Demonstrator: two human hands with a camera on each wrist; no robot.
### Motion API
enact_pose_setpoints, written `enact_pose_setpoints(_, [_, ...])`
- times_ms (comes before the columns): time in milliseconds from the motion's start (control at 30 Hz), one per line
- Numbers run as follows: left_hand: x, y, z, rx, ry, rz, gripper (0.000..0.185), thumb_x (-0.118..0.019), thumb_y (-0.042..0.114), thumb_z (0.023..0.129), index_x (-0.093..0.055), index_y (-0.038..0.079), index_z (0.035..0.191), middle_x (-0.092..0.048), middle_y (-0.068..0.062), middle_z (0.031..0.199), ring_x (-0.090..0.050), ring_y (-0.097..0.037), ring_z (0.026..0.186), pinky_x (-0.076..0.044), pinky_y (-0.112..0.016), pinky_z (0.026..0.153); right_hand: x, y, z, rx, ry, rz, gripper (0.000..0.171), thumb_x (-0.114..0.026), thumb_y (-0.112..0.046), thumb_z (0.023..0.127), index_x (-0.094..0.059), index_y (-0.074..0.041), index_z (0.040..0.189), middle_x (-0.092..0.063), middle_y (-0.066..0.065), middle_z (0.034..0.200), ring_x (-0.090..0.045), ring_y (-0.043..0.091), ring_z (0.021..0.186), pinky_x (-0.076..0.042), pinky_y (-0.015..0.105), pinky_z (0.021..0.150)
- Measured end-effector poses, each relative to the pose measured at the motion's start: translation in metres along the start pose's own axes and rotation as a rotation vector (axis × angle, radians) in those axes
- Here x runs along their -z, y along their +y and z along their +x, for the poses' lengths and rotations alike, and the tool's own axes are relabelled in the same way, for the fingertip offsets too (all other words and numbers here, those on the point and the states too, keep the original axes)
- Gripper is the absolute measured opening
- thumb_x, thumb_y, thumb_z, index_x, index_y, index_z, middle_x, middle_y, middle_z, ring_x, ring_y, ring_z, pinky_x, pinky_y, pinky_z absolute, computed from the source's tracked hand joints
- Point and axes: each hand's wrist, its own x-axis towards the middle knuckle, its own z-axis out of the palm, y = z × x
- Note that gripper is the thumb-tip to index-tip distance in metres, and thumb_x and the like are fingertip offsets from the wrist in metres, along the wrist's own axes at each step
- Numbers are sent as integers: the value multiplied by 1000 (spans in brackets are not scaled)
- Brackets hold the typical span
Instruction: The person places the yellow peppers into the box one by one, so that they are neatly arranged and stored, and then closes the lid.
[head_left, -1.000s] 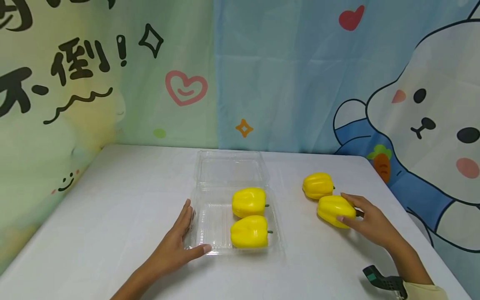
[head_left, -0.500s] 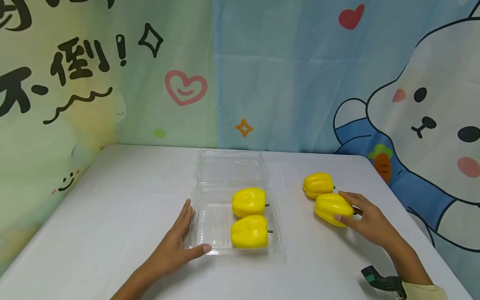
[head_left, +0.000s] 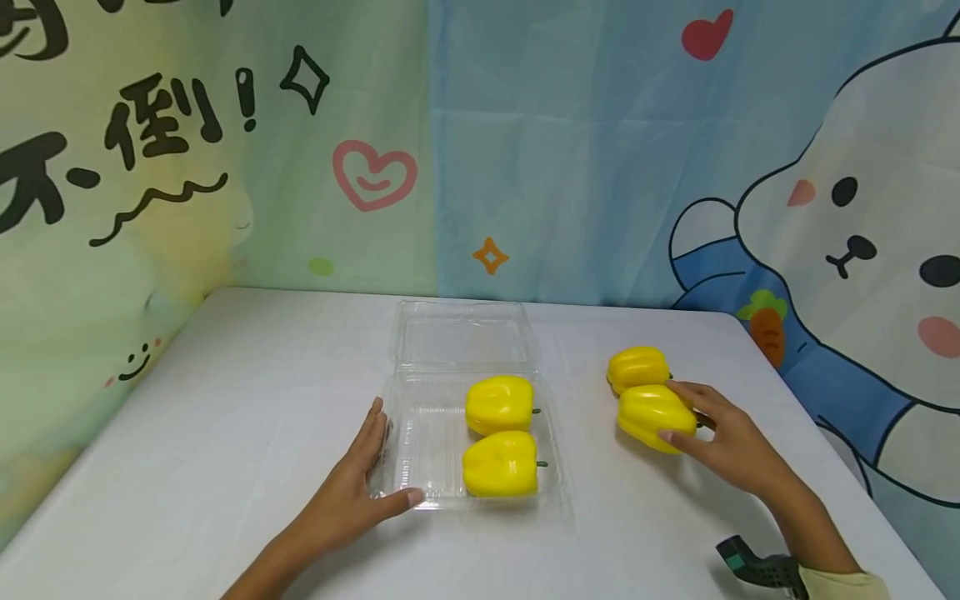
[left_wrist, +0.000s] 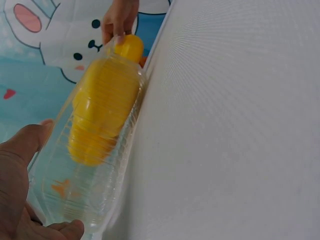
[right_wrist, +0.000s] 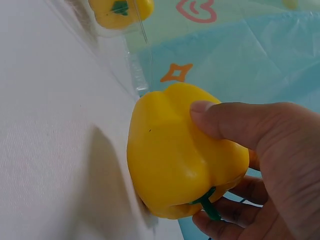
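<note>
My right hand (head_left: 723,429) holds a yellow bell pepper (head_left: 651,417) between thumb and fingers, its green stem (right_wrist: 209,206) toward the palm in the right wrist view. Just behind it lies another yellow bell pepper (head_left: 637,367). A clear plastic clamshell box (head_left: 423,450) stands open at mid table, its lid (head_left: 459,333) laid back. In the box's right half are two yellow bell peppers, a front one (head_left: 498,464) and a rear one (head_left: 498,405), stems pointing right. My left hand (head_left: 341,492) rests against the box's left side, fingers extended and thumb at the front rim (left_wrist: 37,135).
A white table (head_left: 225,400) carries everything. Behind it hangs a printed cloth backdrop (head_left: 555,167) with a cartoon rabbit on the right. A dark strap (head_left: 765,568) circles the right wrist, with a part jutting out to its left.
My right hand has shifted slightly to the left with the pepper, which now overlaps the pepper behind it more. The left hand and the box stay where they were.
</note>
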Motion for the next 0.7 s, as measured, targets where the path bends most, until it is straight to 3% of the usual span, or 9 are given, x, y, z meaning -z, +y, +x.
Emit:
enact_pose_setpoints(133, [0, 1, 0, 13, -1, 3, 114, -83, 40, 77, -10, 1, 155, 3, 0, 163, -12, -17, 145, -14, -22, 110, -1, -5, 0, 19, -6, 27, 70, -76, -21, 87, -43, 4, 143, -42, 24, 138, -48, 41, 118, -43, 55, 94])
enact_pose_setpoints(333, [0, 1, 0, 2, -6, 10, 113, -81, 42, 78, -10, -2, 154, 4, -5, 163, -10, -24, 146, -17, -39, 112, -2, -13, 0, 30, -1, 30, 70, -76, -22, 87, -43, 3, 143, -43, 22, 138, -50, 39, 118, -44, 51, 95])
enact_pose_setpoints(533, [0, 3, 0, 31, -8, -2, 116, -83, 43, 76, -9, 0, 154, 3, -1, 163, -14, -20, 145, -18, -37, 112, -6, -21, 1, 83, 23, 52, 68, -77, -17, 85, -45, 3, 142, -47, 21, 134, -52, 38, 115, -44, 50, 93])
enact_pose_setpoints(600, [0, 3, 0, 31, -11, -16, 116, -83, 43, 75, -9, 1, 155, 4, -1, 163, -14, -19, 145, -19, -36, 112, -7, -25, 2, 97, 28, 55, 68, -77, -16, 85, -46, 3, 142, -48, 20, 132, -53, 37, 114, -45, 46, 93])
enact_pose_setpoints(700, [0, 3, 0, 16, -10, -15, 115, -82, 43, 77, -9, 0, 154, 4, -2, 163, -14, -22, 145, -20, -38, 112, -8, -28, 3, 111, 30, 63, 68, -77, -16, 85, -46, 2, 142, -48, 19, 132, -53, 36, 115, -47, 26, 95])
